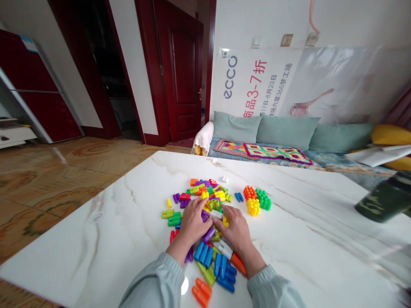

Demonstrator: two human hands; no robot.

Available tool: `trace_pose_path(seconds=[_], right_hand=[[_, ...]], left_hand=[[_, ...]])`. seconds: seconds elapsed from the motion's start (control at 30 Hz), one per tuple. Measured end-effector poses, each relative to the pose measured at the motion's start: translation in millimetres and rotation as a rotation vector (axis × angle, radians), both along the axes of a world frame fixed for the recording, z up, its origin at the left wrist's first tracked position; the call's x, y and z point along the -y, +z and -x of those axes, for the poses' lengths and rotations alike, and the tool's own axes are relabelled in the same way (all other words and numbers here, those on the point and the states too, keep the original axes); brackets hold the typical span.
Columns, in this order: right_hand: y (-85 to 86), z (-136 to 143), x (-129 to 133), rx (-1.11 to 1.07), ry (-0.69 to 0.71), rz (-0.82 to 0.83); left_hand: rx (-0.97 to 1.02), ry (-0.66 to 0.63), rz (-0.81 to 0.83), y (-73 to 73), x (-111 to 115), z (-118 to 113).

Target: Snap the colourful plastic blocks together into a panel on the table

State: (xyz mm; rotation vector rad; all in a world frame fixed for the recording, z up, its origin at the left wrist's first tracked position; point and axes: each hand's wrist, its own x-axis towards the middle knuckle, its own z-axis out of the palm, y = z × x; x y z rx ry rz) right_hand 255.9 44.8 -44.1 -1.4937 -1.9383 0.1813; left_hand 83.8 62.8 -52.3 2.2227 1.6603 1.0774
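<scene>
My left hand (193, 220) reaches into a pile of colourful plastic building blocks, each shaped like joined rounded pegs. Its fingers curve forward over the pile, apart from the thumb, with a purple block (204, 215) showing between them. Close beside it, my right hand (236, 226) is also over the pile with thumb and fingers spread. A white block (216, 214) and a yellow block (226, 221) show by its thumb. The two thumbs nearly meet. Nearer me lie blue blocks (203, 254) and an orange block (202, 292). Some fingertips are hidden among the pieces.
Joined clusters of orange (249, 192), green (263, 199) and yellow blocks (253, 207) stand right of the pile on the white marbled table (128, 222). A dark camouflage-patterned container (382, 199) is at the right. Behind the table is a sofa with cushions (285, 130).
</scene>
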Motion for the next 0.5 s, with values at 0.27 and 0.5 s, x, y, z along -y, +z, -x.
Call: trace_pose_path(seconds=[0.27, 0.5], right_hand=[[-5.2, -0.7, -16.2, 0.082, 0.018, 0.092], [0.7, -3.4, -47.0, 0.197, 0.076, 0.186]], left_hand=[[0.099, 0.009, -0.064, -9.4, -13.6, 3.8], [0.127, 0.075, -0.074, -19.9, -17.9, 1.7]])
